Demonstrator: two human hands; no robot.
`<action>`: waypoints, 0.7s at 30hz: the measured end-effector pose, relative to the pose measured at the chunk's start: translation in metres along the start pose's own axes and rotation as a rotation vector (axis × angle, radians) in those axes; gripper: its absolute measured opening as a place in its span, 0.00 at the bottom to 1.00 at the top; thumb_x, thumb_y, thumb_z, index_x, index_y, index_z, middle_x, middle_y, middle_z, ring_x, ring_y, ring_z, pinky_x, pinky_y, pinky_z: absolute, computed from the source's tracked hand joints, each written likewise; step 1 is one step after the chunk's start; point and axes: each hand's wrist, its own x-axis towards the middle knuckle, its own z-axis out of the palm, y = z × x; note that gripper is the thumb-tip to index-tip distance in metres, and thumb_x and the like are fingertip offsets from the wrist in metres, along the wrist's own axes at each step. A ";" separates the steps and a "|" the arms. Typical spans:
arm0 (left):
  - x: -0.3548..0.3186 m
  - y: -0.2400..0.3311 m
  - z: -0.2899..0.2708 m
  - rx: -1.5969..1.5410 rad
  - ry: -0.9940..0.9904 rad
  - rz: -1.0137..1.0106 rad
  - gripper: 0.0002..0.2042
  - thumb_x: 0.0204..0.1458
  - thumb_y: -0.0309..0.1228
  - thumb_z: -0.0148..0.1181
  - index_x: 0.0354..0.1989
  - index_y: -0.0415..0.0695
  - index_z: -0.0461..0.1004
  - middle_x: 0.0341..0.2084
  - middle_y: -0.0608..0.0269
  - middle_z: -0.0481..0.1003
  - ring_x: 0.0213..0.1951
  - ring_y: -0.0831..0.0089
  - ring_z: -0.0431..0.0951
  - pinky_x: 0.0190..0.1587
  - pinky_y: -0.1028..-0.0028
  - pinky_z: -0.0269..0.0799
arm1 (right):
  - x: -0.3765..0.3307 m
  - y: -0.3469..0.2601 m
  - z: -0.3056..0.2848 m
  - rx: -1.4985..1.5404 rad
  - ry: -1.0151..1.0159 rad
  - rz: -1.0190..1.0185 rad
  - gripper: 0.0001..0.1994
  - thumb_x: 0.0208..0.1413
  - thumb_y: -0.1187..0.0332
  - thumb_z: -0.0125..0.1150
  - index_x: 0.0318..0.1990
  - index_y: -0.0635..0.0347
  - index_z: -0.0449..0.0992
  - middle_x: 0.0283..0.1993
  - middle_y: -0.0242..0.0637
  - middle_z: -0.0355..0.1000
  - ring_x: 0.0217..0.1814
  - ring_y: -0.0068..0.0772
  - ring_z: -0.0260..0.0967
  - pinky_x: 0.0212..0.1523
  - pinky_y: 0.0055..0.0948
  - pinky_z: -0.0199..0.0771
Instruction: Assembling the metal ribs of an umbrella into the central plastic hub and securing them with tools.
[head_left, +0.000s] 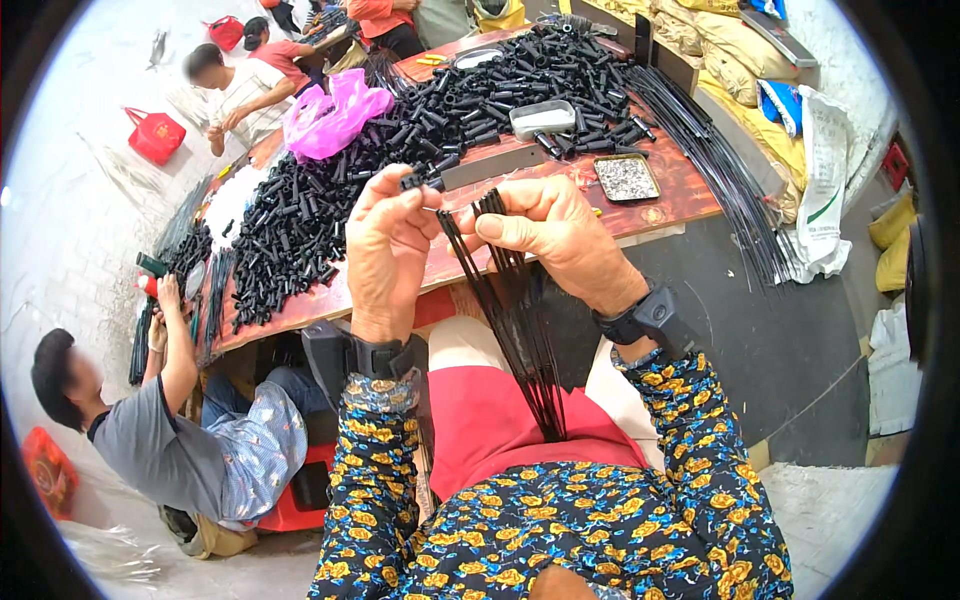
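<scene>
My left hand (pixel 388 240) pinches a short black tubular plastic piece (pixel 425 178) between thumb and fingers, just above the table's near edge. Beside it, my right hand (pixel 560 235) is closed around the upper ends of a bundle of thin black rods (pixel 525 330). These rods fan a little and slant down to the red cloth (pixel 480 415) on my lap. One rod top leans toward my left fingers; whether it touches the black piece I cannot tell. Behind my hands a flat grey metal plate (pixel 495 165) stands at the table edge.
A big heap of black tubular pieces (pixel 300 215) covers much of the red table (pixel 690 190). On it sit a pink bag (pixel 335 112), a clear tub (pixel 543 119), a tray of small metal bits (pixel 627 178) and long black rods (pixel 715 160). A co-worker (pixel 165 450) sits at left; sacks (pixel 740 45) lie behind.
</scene>
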 end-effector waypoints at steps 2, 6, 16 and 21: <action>0.002 0.009 0.008 -0.021 -0.018 -0.007 0.10 0.54 0.25 0.54 0.44 0.37 0.71 0.32 0.52 0.78 0.35 0.60 0.80 0.41 0.67 0.75 | -0.002 -0.008 0.004 0.006 -0.017 0.045 0.08 0.57 0.69 0.61 0.38 0.64 0.80 0.30 0.25 0.75 0.28 0.11 0.66 0.27 0.14 0.63; 0.004 0.013 0.024 0.009 -0.018 -0.028 0.08 0.56 0.27 0.55 0.41 0.37 0.73 0.32 0.56 0.78 0.35 0.63 0.80 0.40 0.68 0.75 | -0.002 -0.013 0.010 -0.038 0.005 0.075 0.06 0.56 0.70 0.62 0.35 0.66 0.79 0.30 0.27 0.75 0.31 0.11 0.65 0.30 0.17 0.64; -0.006 0.005 0.039 0.121 0.132 -0.061 0.09 0.55 0.27 0.59 0.43 0.36 0.75 0.36 0.63 0.77 0.37 0.74 0.78 0.39 0.77 0.73 | 0.003 0.006 0.013 -0.120 0.133 -0.064 0.12 0.53 0.73 0.61 0.19 0.61 0.69 0.19 0.18 0.59 0.23 0.09 0.51 0.20 0.21 0.50; -0.007 0.002 0.042 0.094 0.162 -0.050 0.08 0.55 0.25 0.59 0.43 0.37 0.75 0.36 0.64 0.76 0.39 0.77 0.75 0.42 0.77 0.71 | 0.008 0.010 0.009 -0.215 0.122 -0.072 0.13 0.53 0.72 0.61 0.18 0.61 0.68 0.18 0.18 0.58 0.23 0.09 0.51 0.20 0.21 0.49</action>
